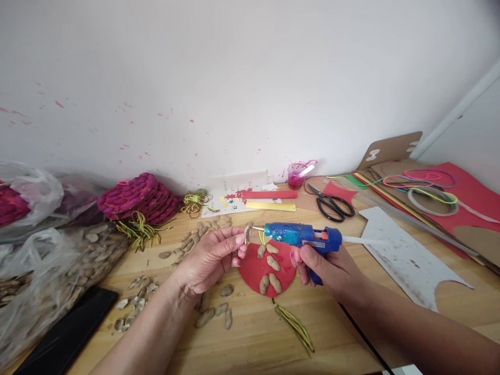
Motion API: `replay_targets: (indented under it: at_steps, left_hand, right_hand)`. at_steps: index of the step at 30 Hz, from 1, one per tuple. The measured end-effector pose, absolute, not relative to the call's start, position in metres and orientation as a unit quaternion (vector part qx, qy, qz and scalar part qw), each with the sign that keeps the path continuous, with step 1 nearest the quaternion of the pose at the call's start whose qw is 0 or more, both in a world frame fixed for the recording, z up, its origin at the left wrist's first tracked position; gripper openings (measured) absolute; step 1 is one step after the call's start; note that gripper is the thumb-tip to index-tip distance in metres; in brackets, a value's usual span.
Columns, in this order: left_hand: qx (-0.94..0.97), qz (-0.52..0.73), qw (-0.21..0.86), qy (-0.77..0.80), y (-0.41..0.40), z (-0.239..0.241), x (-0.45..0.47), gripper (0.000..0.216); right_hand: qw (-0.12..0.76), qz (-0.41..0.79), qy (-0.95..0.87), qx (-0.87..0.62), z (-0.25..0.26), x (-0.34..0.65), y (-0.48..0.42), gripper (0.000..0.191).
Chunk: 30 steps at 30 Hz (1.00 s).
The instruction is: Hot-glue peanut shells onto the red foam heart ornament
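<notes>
Left hand (219, 255) pinching a peanut (247, 235), right hand (335, 268) grasping a blue hot-glue gun (299, 235), red disc (248, 277) bearing five peanuts (274, 263) between the hands.

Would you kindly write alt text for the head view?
The right hand holds a glue gun, its nozzle close to a peanut in the left hand. Below, a red disc bearing more peanuts lies on a wooden table.

Blue pistol-shaped plastic glue gun (300, 234): turquoise front section, orange insert at rear. Flat round red paper disc (249, 273): one even shade. Tan-brown oblong peanuts (274, 263): darker mottling. Yellow-green stringy cord tassel (296, 325): dark streaks. Round braided magenta mats (130, 197): purple mixed in. Flat white wall (250, 78): pink spatter. Pale brown wooden tabletop (250, 338): streaked grain.
</notes>
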<state>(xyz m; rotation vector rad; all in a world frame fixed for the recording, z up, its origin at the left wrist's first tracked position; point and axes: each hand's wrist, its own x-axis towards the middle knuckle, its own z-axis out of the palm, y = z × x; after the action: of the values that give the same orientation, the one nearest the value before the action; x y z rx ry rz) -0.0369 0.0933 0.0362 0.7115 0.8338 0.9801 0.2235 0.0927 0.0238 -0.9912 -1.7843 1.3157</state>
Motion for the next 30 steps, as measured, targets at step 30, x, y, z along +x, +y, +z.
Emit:
replay_targets:
  at_steps: [30]
  left_hand:
    - [0.308, 0.488, 0.726, 0.374, 0.0935, 0.0362, -0.0326, 0.033]
  right_hand:
    - [0.362, 0.481, -0.731, -0.322, 0.0278, 0.2169, 0.0885, 0.049]
